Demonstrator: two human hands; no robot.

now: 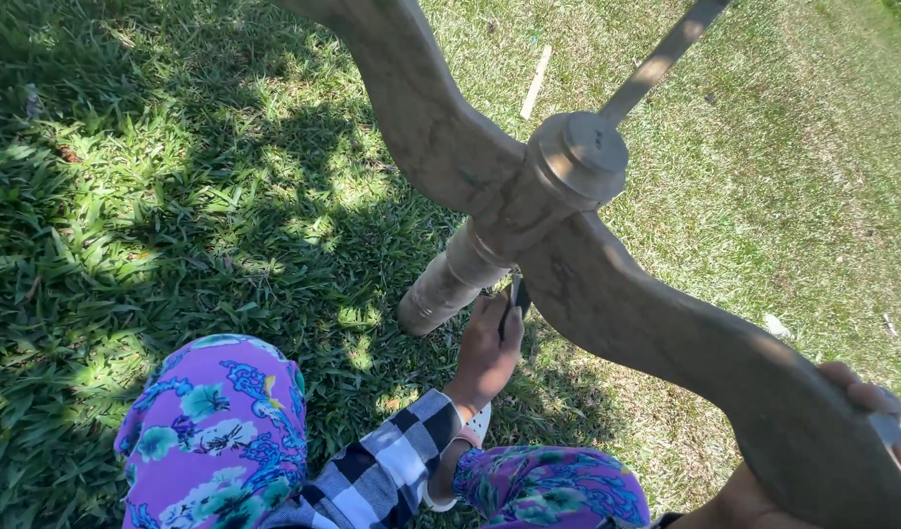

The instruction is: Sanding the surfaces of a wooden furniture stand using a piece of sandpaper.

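In the head view, looking down over grass (176,176), a large carved wooden piece (607,284) with two curved arms spreads from a central round hub (580,157), one arm running up and left to the top edge, the other sweeping down to the near right corner. A turned post (450,284) slants from the hub down to the grass at centre. The left hand (487,348), coming out of a black-and-white checked sleeve (391,465), reaches up under the hub and is closed around a small dark tool (516,297), whose tip sits right at the joint where post and arm meet (what kind of tool it is cannot be made out). The right hand (867,411) grips the far end of the lower arm at the near right, fingers (862,390) curled over its edge and holding it. A thin wooden slat (661,61) rises from behind the hub toward the top right. Knees in purple floral trousers (220,431) fill the near left, with a white shoe (475,426) just below the left wrist. Far off on the grass lies a pale stick (535,82), and a small whitish scrap (776,326) lies at the right.
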